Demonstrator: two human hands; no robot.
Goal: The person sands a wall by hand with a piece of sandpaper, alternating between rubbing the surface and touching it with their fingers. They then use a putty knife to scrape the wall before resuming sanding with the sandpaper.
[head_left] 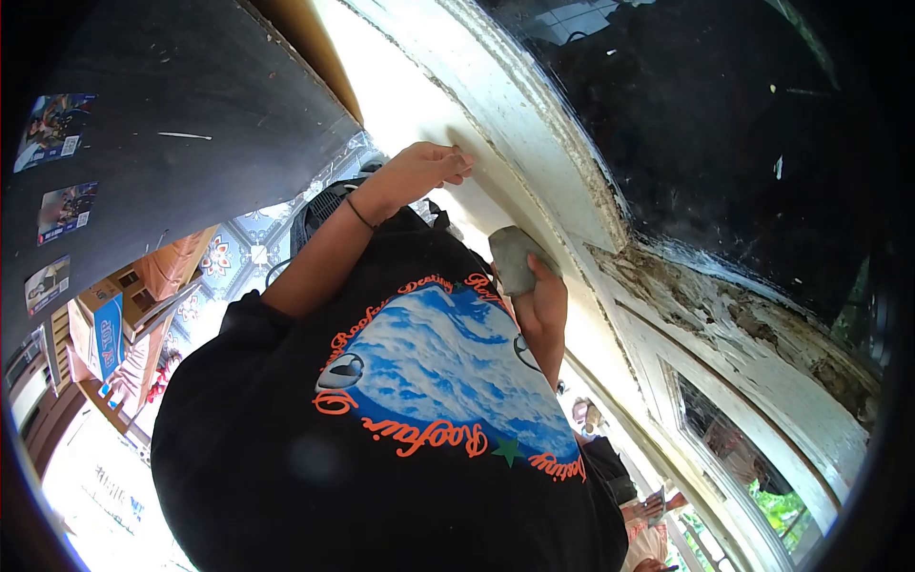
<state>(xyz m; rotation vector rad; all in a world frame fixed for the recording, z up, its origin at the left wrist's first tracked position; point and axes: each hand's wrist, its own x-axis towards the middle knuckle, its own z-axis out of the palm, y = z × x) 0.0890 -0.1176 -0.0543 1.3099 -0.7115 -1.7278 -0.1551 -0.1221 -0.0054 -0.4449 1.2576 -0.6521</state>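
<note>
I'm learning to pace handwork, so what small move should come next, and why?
Probably lay the grey pad flat on the pale surface with the right hand: that hand grips it, thumb on its face, beside that surface. The left hand, bent fingers near the same surface, shows no tool.

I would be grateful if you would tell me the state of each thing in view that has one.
left hand: fingers curled near the pale wall; contents cannot be told
wristband: worn on the left wrist
right hand: gripping, thumb on the grey block
grey block: held, tilted
black shirt: worn, printed
ledge: crumbling, surface broken
dark panel: marked, labels stuck on
</note>
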